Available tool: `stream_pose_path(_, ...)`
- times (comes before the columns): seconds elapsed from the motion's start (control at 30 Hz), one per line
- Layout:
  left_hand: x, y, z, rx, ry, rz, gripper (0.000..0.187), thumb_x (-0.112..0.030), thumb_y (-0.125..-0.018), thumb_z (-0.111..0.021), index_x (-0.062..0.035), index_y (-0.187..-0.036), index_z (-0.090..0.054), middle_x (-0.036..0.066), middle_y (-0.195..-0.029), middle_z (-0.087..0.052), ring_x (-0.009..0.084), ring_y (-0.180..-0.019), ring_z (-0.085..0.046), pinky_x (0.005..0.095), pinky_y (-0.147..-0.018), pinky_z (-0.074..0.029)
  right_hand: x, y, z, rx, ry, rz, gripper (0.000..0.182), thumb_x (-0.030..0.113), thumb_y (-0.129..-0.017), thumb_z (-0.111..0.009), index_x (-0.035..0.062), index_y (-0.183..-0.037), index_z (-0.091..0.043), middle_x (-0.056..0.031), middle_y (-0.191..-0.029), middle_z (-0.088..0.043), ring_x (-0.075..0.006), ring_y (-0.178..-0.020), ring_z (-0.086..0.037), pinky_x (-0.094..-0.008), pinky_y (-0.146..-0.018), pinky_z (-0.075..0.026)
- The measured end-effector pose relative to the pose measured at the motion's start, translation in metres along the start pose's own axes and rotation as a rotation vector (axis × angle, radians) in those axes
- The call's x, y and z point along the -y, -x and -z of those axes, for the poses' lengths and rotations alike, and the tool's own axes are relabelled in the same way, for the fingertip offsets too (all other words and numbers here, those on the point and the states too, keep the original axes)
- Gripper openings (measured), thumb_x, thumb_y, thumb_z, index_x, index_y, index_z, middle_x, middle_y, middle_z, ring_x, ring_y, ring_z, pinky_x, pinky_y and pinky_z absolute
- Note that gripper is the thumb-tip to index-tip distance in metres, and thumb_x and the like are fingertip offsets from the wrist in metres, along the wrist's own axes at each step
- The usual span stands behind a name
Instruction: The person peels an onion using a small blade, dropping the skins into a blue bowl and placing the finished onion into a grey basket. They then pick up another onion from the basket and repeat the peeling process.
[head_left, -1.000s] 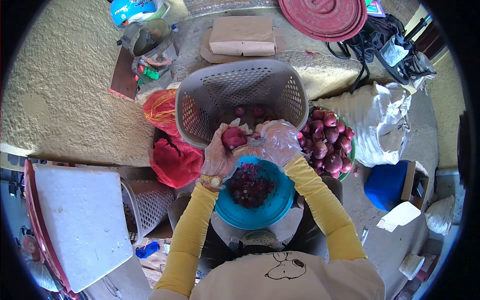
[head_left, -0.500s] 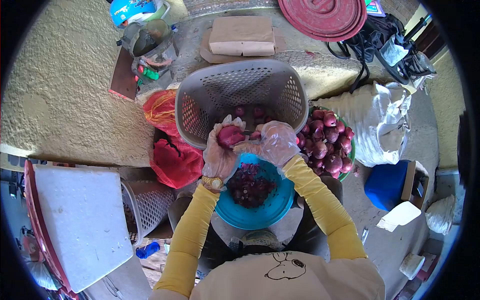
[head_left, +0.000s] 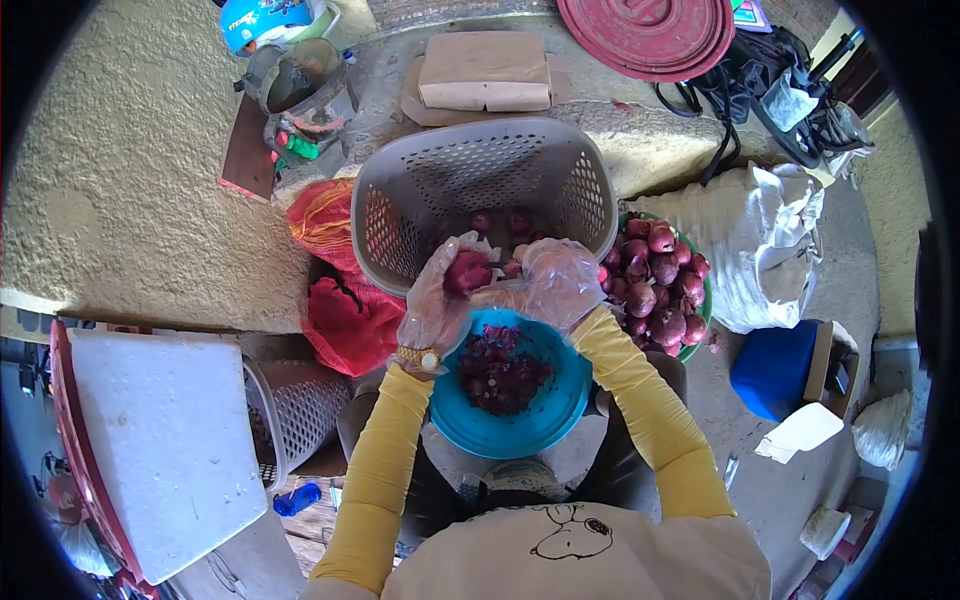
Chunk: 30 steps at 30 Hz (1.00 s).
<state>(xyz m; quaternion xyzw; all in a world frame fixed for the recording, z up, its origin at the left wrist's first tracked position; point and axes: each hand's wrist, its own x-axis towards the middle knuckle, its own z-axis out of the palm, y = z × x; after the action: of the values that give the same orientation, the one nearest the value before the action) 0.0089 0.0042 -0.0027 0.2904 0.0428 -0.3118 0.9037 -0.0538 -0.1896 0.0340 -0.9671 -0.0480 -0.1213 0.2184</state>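
In a clear plastic glove, my left hand (head_left: 437, 300) is closed around a red onion (head_left: 467, 273) with its reddish-purple side facing up. My right hand (head_left: 560, 285), gloved the same way, has its fingers bent close to the onion's right side. A small dark, thin shape and a pinkish bit show at its fingertips, too small to name. Both hands are over the front rim of a grey-beige plastic basket (head_left: 480, 150), where a few onions (head_left: 518, 222) lie at the bottom. Below my hands stands a blue basin (head_left: 510, 435) with purple onion skins and scraps (head_left: 500, 375).
To the right, a green-rimmed container (head_left: 710, 300) is heaped with red onions (head_left: 655, 285), beside a white sack (head_left: 760, 250). Red mesh bags (head_left: 355, 325) lie left of the basket. A white foam box lid (head_left: 165, 440), a second basket (head_left: 300, 410) and a blue container (head_left: 775, 370) stand around.
My left hand has shifted slightly left and turned the onion a little. My right hand has barely moved and stays beside the onion.
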Motion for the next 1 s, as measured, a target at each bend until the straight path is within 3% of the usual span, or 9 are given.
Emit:
stream_pose_path(0.13, 0.006, -0.004, 0.007, 0.024, -0.019, -0.069, 0.041, -0.026, -0.103, -0.064, 0.0016, -0.132, -0.058, 0.017, -0.122, -0.067, 0.0344, -0.123, -0.061, 0.0508, -0.109, -0.05, 0.006, -0.003, 0.003, 0.085, 0.03, -0.043, 0.083, 0.087, -0.07, -0.066, 0.0089, -0.096, -0.075, -0.0176, -0.088, -0.071, -0.0397, -0.088, -0.071, -0.0503, -0.081, -0.055)
stream_pose_path(0.3, 0.01, 0.0, 0.002, 0.05, 0.243, 0.01, 0.035, -0.026, -0.105, -0.06, -0.0007, -0.129, -0.06, 0.016, -0.123, -0.065, 0.0349, -0.121, -0.061, 0.0521, -0.113, -0.047, 0.009, -0.003, 0.005, 0.138, 0.074, -0.079, 0.082, 0.086, -0.07, -0.067, 0.0081, -0.094, -0.074, -0.0176, -0.087, -0.07, -0.0396, -0.087, -0.071, -0.0497, -0.079, -0.055)
stream_pose_path(0.43, 0.013, 0.001, -0.001, 0.012, 0.278, -0.026, 0.034, -0.027, -0.105, -0.059, -0.0023, -0.128, -0.061, 0.015, -0.123, -0.063, 0.0343, -0.121, -0.059, 0.0527, -0.114, -0.047, 0.005, -0.002, -0.008, 0.007, 0.056, -0.037, 0.08, 0.085, -0.071, -0.067, 0.0075, -0.087, -0.072, -0.0166, -0.084, -0.07, -0.038, -0.083, -0.071, -0.0492, -0.076, -0.055)
stream_pose_path(0.63, 0.016, -0.002, -0.004, 0.235, 0.397, -0.088, 0.03, -0.028, -0.104, -0.06, -0.0069, -0.126, -0.062, 0.014, -0.127, -0.061, 0.031, -0.122, -0.056, 0.0497, -0.109, -0.049, 0.017, -0.006, 0.005, 0.06, -0.018, -0.091, 0.08, 0.088, -0.072, -0.065, 0.008, -0.076, -0.072, -0.0145, -0.072, -0.067, -0.0365, -0.072, -0.07, -0.0486, -0.07, -0.055)
stream_pose_path(0.73, 0.008, 0.0, 0.0, 0.13, 0.364, -0.007, 0.032, -0.027, -0.105, -0.059, -0.0058, -0.129, -0.062, 0.014, -0.127, -0.061, 0.0284, -0.119, -0.058, 0.0464, -0.107, -0.05, 0.01, -0.005, -0.002, 0.007, 0.007, -0.082, 0.082, 0.089, -0.071, -0.064, 0.0077, -0.079, -0.074, -0.0144, -0.072, -0.068, -0.0362, -0.071, -0.07, -0.048, -0.069, -0.055)
stream_pose_path(0.8, 0.0, -0.006, 0.007, 0.263, 0.337, 0.157, 0.037, -0.027, -0.106, -0.059, -0.0039, -0.134, -0.06, 0.014, -0.126, -0.062, 0.0268, -0.116, -0.06, 0.0443, -0.107, -0.05, 0.005, -0.004, -0.001, -0.036, 0.029, -0.074, 0.084, 0.089, -0.07, -0.064, 0.0074, -0.082, -0.075, -0.0145, -0.075, -0.07, -0.036, -0.073, -0.071, -0.0476, -0.07, -0.055)
stream_pose_path(0.83, -0.002, -0.006, 0.006, 0.263, 0.336, 0.157, 0.037, -0.027, -0.106, -0.059, -0.0039, -0.134, -0.06, 0.014, -0.126, -0.062, 0.0268, -0.116, -0.06, 0.0443, -0.107, -0.05, 0.004, -0.005, 0.003, -0.015, 0.008, -0.083, 0.083, 0.089, -0.071, -0.064, 0.0073, -0.084, -0.076, -0.0147, -0.078, -0.071, -0.0358, -0.075, -0.071, -0.0474, -0.072, -0.056)
stream_pose_path(0.9, -0.004, -0.004, 0.002, 0.092, -0.026, 0.028, 0.041, -0.028, -0.106, -0.06, -0.0013, -0.137, -0.058, 0.015, -0.124, -0.064, 0.0277, -0.112, -0.063, 0.0436, -0.103, -0.054, 0.003, -0.004, 0.007, 0.008, -0.012, -0.093, 0.083, 0.088, -0.072, -0.064, 0.0072, -0.087, -0.077, -0.0149, -0.08, -0.072, -0.0355, -0.078, -0.072, -0.0472, -0.073, -0.056)
stream_pose_path(1.0, -0.01, 0.0, 0.001, 0.084, -0.176, -0.021, 0.042, -0.028, -0.106, -0.061, 0.0, -0.136, -0.058, 0.016, -0.123, -0.065, 0.0305, -0.113, -0.065, 0.0449, -0.101, -0.055, 0.004, -0.003, 0.006, -0.013, -0.044, -0.05, 0.081, 0.086, -0.074, -0.064, 0.0077, -0.088, -0.077, -0.0143, -0.081, -0.072, -0.0348, -0.082, -0.072, -0.0471, -0.075, -0.056)
